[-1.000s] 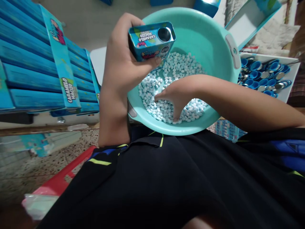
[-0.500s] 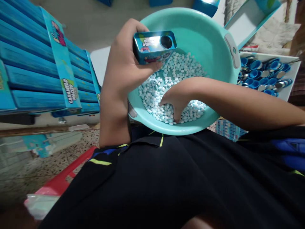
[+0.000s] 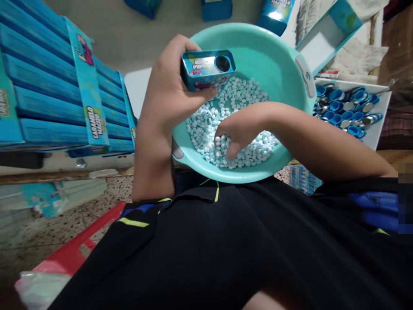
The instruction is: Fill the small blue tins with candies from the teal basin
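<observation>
My left hand [image 3: 166, 84] is wrapped round a blue candy tin [image 3: 206, 69], a rectangular one with a dark round hole in its shiny top. It holds the tin over the left side of a turquoise plastic basin [image 3: 274, 51]. In the basin lies a heap of small white and pale blue candies [image 3: 248, 92]. My right hand [image 3: 240, 127] reaches down into the heap from the right. Its fingers are curled, and candies show between the thumb and fingers; the fingertips are partly hidden among them.
Long blue boxes [image 3: 48, 107] are stacked at the left. A white tray [image 3: 376, 129] of blue caps stands to the right, with an open carton [image 3: 329, 38] behind it. Several blue containers [image 3: 217, 9] stand at the back. A red plastic stool or chair [image 3: 71, 254] is at lower left.
My right hand has closed its fingers round candies, its thumb drawing up and left. My left hand still holds the tin over the basin. The whole view has shifted slightly.
</observation>
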Demonstrator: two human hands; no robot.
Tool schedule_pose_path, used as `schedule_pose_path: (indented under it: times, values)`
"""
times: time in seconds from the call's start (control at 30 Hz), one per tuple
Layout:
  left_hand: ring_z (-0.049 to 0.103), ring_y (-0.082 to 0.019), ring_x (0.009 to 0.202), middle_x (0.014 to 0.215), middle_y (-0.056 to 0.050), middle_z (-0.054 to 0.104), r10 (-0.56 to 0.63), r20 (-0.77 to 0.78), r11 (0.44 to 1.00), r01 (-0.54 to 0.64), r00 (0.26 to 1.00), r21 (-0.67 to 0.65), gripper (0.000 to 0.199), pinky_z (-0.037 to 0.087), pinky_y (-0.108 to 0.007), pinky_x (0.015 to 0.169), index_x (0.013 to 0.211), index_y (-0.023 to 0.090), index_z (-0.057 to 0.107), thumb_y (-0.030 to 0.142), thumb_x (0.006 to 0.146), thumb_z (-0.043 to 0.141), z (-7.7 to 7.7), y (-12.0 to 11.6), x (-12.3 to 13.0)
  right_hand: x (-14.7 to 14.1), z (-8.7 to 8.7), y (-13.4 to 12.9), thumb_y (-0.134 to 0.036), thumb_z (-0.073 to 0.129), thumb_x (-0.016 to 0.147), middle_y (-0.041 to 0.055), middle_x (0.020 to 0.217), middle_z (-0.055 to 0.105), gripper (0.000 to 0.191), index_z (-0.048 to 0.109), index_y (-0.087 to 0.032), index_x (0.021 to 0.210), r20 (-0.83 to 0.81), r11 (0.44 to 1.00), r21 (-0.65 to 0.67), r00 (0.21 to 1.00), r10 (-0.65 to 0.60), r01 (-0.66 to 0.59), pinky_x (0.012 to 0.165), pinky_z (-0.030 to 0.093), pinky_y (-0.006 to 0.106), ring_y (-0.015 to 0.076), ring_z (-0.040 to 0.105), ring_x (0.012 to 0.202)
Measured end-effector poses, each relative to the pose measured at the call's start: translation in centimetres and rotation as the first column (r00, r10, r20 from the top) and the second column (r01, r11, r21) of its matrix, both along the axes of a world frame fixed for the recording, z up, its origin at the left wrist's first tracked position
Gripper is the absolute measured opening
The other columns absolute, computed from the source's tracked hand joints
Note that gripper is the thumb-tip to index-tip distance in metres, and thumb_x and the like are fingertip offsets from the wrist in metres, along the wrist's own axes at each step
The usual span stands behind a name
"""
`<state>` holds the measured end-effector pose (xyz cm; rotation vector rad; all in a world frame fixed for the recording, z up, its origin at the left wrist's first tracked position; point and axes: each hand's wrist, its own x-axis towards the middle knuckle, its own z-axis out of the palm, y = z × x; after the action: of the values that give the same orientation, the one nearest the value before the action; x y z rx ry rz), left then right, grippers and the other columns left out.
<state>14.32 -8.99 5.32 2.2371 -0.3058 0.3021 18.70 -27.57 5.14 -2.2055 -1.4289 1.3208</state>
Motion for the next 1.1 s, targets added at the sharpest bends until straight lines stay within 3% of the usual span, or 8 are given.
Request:
schedule_pose_path:
  times: [0.17,0.33,0.4,0.57,0.63,0.73,0.9,1.1]
  values:
    - [0.058,-0.017,0.087,0.102,-0.001,0.061,0.053,-0.058,0.998,-0.051,0.997,0.032,0.048,0.044,-0.031,0.073,0.114,0.024,0.051,0.019,0.076,0.079,-0.1,-0.1,0.0,1.1,3.2,-0.6,-0.037,0.08,0.08,-0.0025,0.083,0.069,0.024,0.069,-0.019,0.09,-0.328,0.946,0.321,0.943,0.059,0.052,0.071,0.049,0.026,0.0134,0.062,0.075]
    - [0.06,-0.02,0.088,0.105,-0.004,0.064,0.025,-0.069,0.997,-0.02,0.997,0.069,0.045,0.046,-0.034,0.073,0.114,0.022,0.053,0.023,0.076,0.076,0.7,-0.2,-0.2,1.2,3.1,-1.0,-0.03,0.082,0.072,-0.0031,0.072,0.063,0.024,0.064,-0.02,0.084,-0.528,0.792,0.439,0.835,-0.154,0.424,0.058,0.046,0.025,0.0121,0.056,0.065]
    - [0.061,-0.021,0.09,0.106,-0.004,0.065,0.007,-0.104,0.994,0.004,0.995,0.106,0.042,0.046,-0.035,0.073,0.114,0.024,0.054,0.025,0.077,0.074,0.9,-0.2,-0.3,1.0,2.9,-0.8,-0.028,0.08,0.07,-0.0046,0.064,0.057,0.023,0.062,-0.022,0.081,-0.632,0.664,0.452,0.74,-0.232,0.595,0.048,0.04,0.025,0.0117,0.051,0.055]
    - [0.061,-0.021,0.088,0.102,-0.001,0.066,-0.084,-0.207,0.98,0.118,0.975,0.157,0.046,0.046,-0.036,0.073,0.118,0.027,0.054,0.027,0.077,0.075,0.9,0.0,-0.3,0.8,2.6,0.1,-0.036,0.069,0.077,-0.0081,0.059,0.047,0.024,0.048,-0.027,0.083,-0.865,0.212,0.423,0.462,-0.194,0.881,0.035,0.023,0.025,0.0108,0.037,0.044]
    - [0.062,-0.021,0.089,0.104,0.0,0.066,-0.149,-0.261,0.974,0.188,0.954,0.131,0.048,0.048,-0.036,0.074,0.118,0.029,0.054,0.029,0.076,0.076,0.9,0.0,-0.3,1.1,2.5,0.3,-0.038,0.067,0.08,-0.0079,0.066,0.048,0.027,0.042,-0.028,0.085,-0.899,0.12,0.367,0.385,-0.21,0.923,0.036,0.025,0.024,0.0105,0.039,0.047]
    - [0.061,-0.023,0.096,0.11,0.001,0.068,-0.201,-0.326,0.963,0.248,0.924,0.107,0.047,0.049,-0.038,0.078,0.116,0.032,0.054,0.035,0.075,0.077,1.1,0.0,-0.2,1.4,2.3,0.4,-0.034,0.064,0.083,-0.0068,0.072,0.048,0.025,0.041,-0.027,0.083,-0.917,0.063,0.326,0.332,-0.222,0.943,0.044,0.036,0.023,0.0105,0.044,0.054]
    - [0.061,-0.023,0.101,0.117,0.0,0.066,-0.216,-0.319,0.961,0.26,0.923,0.099,0.044,0.049,-0.039,0.084,0.115,0.033,0.053,0.035,0.076,0.074,1.2,0.0,-0.2,1.4,2.0,0.5,-0.033,0.065,0.081,-0.0046,0.073,0.049,0.021,0.045,-0.027,0.082,-0.891,0.013,0.397,0.389,-0.234,0.918,0.055,0.045,0.025,0.0122,0.049,0.06]
    - [0.063,-0.024,0.104,0.116,0.0,0.067,-0.229,-0.292,0.963,0.259,0.929,0.068,0.051,0.049,-0.041,0.087,0.116,0.03,0.056,0.033,0.07,0.077,0.6,0.2,0.1,1.5,2.5,0.2,-0.039,0.048,0.08,0.0014,0.086,0.056,0.014,0.038,-0.029,0.082,-0.704,0.171,0.51,0.523,-0.48,0.843,0.074,0.056,0.033,0.019,0.061,0.076]
